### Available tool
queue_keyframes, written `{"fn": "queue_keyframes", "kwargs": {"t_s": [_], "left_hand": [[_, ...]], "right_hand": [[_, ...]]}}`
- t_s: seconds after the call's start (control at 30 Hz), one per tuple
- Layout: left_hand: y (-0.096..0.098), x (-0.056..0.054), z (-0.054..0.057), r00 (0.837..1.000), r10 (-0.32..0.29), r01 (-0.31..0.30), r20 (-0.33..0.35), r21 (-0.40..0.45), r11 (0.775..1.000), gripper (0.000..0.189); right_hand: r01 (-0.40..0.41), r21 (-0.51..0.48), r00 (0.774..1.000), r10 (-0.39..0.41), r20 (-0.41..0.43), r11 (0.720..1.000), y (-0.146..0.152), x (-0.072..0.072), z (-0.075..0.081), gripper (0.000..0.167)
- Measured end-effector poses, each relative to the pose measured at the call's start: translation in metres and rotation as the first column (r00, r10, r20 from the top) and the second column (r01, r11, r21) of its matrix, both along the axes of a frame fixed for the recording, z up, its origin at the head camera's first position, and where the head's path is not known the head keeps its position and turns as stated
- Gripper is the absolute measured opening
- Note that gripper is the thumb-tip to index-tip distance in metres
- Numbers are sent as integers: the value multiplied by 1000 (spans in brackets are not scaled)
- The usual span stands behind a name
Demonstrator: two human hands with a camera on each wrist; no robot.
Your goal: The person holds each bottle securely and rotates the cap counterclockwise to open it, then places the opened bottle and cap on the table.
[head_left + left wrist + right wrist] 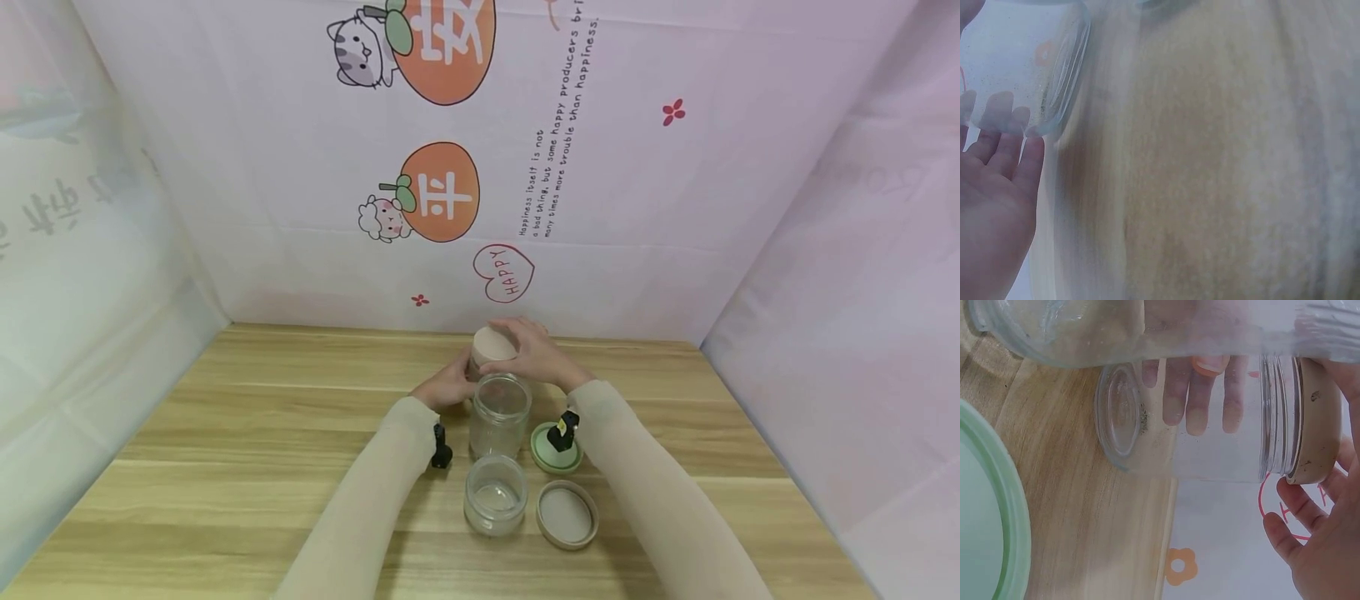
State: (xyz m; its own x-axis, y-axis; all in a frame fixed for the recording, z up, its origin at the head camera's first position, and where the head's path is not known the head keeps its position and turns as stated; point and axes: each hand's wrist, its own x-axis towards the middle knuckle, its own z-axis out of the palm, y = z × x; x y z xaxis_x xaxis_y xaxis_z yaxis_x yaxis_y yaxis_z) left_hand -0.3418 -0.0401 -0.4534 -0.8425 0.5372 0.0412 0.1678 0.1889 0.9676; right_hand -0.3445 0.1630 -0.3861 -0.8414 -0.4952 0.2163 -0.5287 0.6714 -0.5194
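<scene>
At the back of the table stands a clear glass jar (1200,459) with a beige lid (492,343) on its mouth. My left hand (450,383) holds the jar's body from the left; its fingertips show through the glass in the right wrist view. From the right, my right hand (536,354) grips the lid's rim, thumb on the near side and fingers around the far side. Whether the lid is threaded tight cannot be told. In the left wrist view, the fingers (1007,153) lie against the glass. A taller open jar partly hides the held one.
In front of the held jar stand the open tall jar (498,429) and a shorter open jar (495,500). Right of them lie a green lid (543,457), under my right wrist's camera, and another beige lid (566,517). A printed cloth (600,292) hangs behind the table.
</scene>
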Motion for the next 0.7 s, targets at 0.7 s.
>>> {"fn": "queue_keyframes", "kwargs": {"t_s": [0.7], "left_hand": [[-2,8,10,997,6,-8,72,32,999,88]], "right_hand": [[36,-100,998,-31,50,994,10,1,-5,81]]}}
